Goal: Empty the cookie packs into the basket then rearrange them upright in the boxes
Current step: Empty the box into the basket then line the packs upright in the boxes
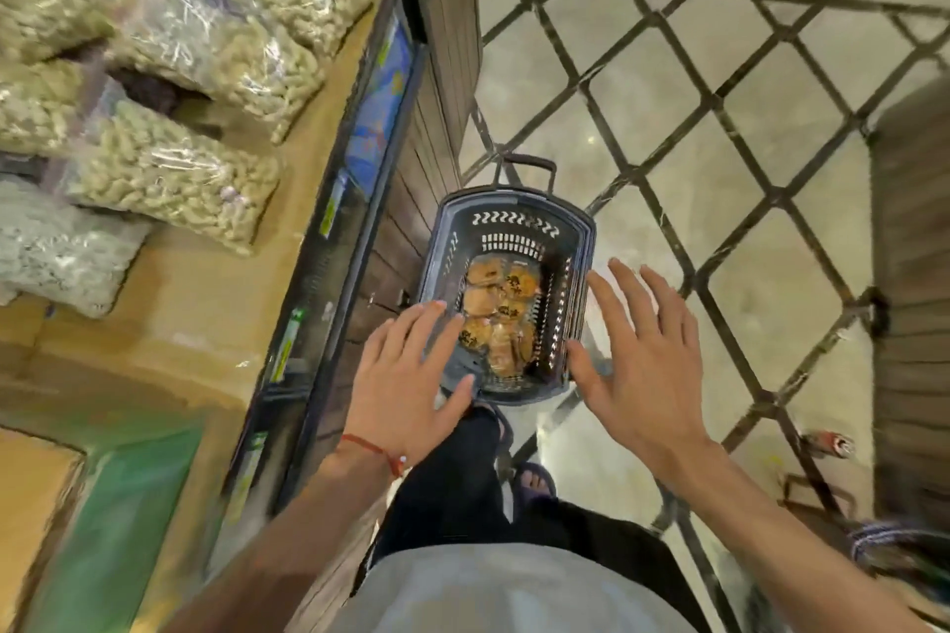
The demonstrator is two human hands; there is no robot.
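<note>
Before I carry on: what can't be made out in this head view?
All head view:
The cookies: the left hand covers the near ones, so no count; wrappers blurred.
The basket: near-left corner hidden under the left hand.
The right hand: touching the basket or above it, cannot tell.
The cardboard, lower left: cut by the frame edge; box or not unclear.
The shelf labels: motion blur, unreadable.
</note>
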